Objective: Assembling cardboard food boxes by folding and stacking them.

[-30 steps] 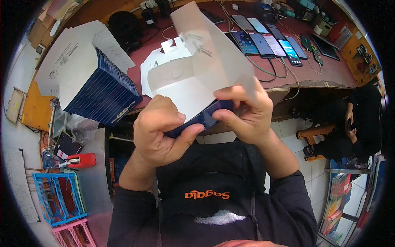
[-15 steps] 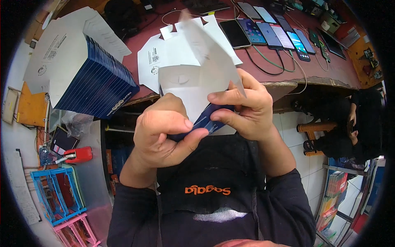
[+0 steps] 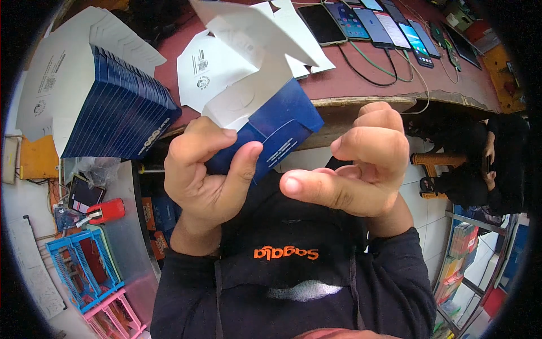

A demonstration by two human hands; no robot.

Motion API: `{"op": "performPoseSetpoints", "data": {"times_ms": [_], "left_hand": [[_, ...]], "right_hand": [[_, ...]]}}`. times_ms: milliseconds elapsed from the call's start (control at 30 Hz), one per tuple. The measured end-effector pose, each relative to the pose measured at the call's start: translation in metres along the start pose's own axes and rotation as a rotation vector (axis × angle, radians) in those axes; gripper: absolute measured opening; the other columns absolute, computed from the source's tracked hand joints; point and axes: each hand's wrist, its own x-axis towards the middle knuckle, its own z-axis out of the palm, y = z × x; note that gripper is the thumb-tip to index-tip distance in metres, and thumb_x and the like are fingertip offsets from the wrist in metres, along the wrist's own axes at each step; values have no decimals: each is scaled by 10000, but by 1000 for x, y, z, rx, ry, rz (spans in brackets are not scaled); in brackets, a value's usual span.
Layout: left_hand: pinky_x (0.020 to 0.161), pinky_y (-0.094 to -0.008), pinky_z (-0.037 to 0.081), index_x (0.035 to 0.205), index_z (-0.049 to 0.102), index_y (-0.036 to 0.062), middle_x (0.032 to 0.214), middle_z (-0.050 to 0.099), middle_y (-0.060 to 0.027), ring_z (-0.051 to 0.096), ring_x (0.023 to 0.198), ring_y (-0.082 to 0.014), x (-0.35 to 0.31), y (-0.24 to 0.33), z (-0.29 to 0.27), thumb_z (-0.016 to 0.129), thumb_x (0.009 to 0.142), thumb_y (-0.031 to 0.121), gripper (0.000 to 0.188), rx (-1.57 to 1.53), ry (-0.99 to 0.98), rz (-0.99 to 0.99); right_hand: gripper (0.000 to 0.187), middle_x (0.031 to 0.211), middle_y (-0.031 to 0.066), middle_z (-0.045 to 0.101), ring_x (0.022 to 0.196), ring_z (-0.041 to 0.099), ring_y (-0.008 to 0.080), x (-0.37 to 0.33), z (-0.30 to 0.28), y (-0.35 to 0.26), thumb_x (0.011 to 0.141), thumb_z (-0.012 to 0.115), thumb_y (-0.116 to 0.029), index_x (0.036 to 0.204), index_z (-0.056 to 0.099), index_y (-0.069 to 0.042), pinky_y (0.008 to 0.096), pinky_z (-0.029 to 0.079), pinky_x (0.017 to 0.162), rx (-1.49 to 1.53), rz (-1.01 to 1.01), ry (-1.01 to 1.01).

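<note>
A partly folded cardboard box [image 3: 276, 138], dark blue outside and white inside, is held up in front of me with its white lid flap [image 3: 254, 39] raised and blurred. My left hand [image 3: 206, 175] grips the box at its near left side, thumb and forefinger by the edge. Some of those fingers are hidden. To the right of the box, my right hand [image 3: 361, 164] is apart from it, thumb stretched out and fingers loosely curled, holding nothing. A stack of flat blue-and-white box blanks [image 3: 121, 104] stands at the left. Behind the held box lie more white blanks [image 3: 197, 65].
Several phones [image 3: 372, 28] with cables lie on the dark red table [image 3: 446, 87] at the back right. A red stapler [image 3: 106, 211] and blue plastic racks [image 3: 84, 268] are at the lower left. A seated person [image 3: 502, 164] is at the right.
My right hand has let go of the box and drawn away to the right. The box's blue printed side now shows, its front tucked together. The view has shifted slightly.
</note>
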Motion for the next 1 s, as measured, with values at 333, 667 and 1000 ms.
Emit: {"op": "performPoseSetpoints", "data": {"times_ms": [333,667,1000], "left_hand": [[739,-257,480,1073,558,11,938,648,-124,620,800,-168,-4,-6,3,792,800,-6,360,43,2,12],[728,-273,478,1040,577,20,918,645,-113,612,765,-181,-7,-9,6,808,780,1,349,52,56,19],[548,-297,340,1020,554,128,682,512,30,496,563,-155,19,6,11,731,800,155,284,545,-203,500]], "right_hand": [[337,915,-44,353,776,389,169,-5,7,-3,658,870,-421,965,739,-462,331,303,601,12,25,30],[247,916,-32,360,763,388,177,-7,9,-9,713,876,-287,875,690,-282,334,319,605,15,21,78],[914,1411,177,320,1240,450,278,-19,50,-25,877,626,-614,1499,248,-62,398,387,1021,609,836,310]]}}
